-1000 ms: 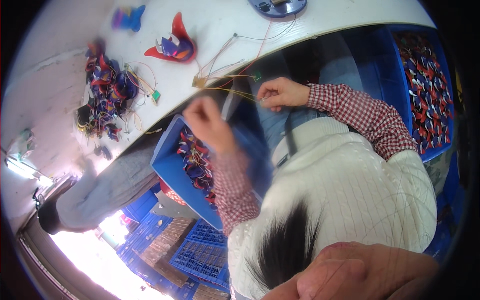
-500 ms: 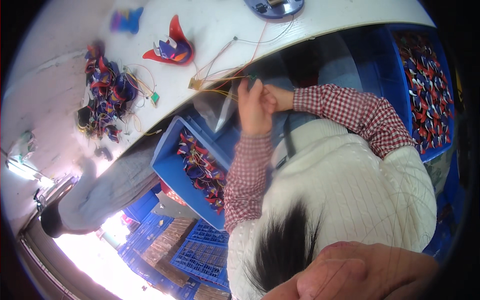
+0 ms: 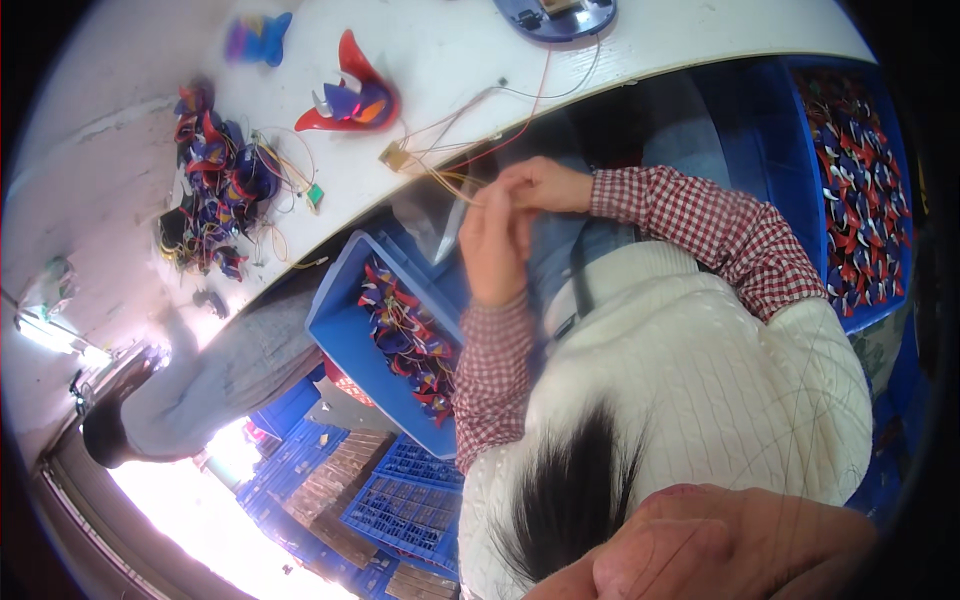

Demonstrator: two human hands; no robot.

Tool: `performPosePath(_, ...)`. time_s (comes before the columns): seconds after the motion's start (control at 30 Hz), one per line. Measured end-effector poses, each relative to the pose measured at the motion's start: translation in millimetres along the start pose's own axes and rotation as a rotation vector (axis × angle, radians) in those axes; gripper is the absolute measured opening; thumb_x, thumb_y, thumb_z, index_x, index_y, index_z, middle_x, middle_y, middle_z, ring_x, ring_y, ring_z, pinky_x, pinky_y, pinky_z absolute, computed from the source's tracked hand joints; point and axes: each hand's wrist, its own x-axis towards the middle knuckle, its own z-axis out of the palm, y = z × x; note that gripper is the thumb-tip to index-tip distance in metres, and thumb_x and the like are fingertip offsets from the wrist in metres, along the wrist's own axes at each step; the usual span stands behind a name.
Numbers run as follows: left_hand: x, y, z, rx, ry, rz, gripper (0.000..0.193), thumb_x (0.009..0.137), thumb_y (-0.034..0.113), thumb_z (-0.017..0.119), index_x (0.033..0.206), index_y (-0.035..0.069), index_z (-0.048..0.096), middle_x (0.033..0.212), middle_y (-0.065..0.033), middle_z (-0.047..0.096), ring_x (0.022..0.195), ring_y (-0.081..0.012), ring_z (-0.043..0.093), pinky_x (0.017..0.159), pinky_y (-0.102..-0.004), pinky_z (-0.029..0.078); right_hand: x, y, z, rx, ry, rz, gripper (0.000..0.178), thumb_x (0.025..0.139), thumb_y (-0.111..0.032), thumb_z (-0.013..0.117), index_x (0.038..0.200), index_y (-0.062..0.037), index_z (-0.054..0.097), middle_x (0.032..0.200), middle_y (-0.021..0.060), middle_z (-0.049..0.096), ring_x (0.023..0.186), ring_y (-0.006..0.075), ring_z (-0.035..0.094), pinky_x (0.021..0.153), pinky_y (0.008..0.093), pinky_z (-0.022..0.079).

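Both hands [image 3: 490, 245] [image 3: 552, 186] just off table edge [image 3: 622, 80]

Dark red and white check covers both arms, the right sleeve [image 3: 720, 225] bunching into folds around the elbow, the left sleeve [image 3: 490, 375] matching it! Over that sits a creamy white knitted vest [image 3: 690, 390], ribbed and cabled, above blue trousers [image 3: 605, 238].

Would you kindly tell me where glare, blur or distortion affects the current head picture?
In the head view, glare washes out the bright patch at lower left; the blue toy-like object at upper left is blurred; the left hand looks slightly soft, the right checked sleeve crisper; the white table's edge bows, and the corners fall black.
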Motion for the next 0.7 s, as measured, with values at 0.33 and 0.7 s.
performPosePath(0.33,-17.5,12.8,-21.0,-0.104,0.159,0.145,0.012,0.091,0.012,0.053,0.098,0.002,0.057,0.073,-0.0078,0.058,0.049,-0.0100,0.049,0.041,-0.0180,0.038,-22.2,-54.3,8.4,0.002,-0.037,0.040,0.010,0.088,-0.008,0.058,0.096,-0.0011,0.061,0.078,0.0046,0.059,0.060,0.0088,0.053,0.054,0.0198,0.046)
performPosePath(0.7,-2.8,42.4,-18.3,0.058,0.098,0.099,0.010,0.087,0.009,0.057,0.094,0.003,0.059,0.075,-0.0060,0.058,0.053,-0.0101,0.050,0.045,-0.0178,0.041,-19.9,-138.6,2.5,-1.027,0.144,-0.521,0.010,0.085,-0.006,0.059,0.094,-0.0035,0.059,0.083,0.0051,0.056,0.064,0.0161,0.054,0.059,0.0247,0.046)
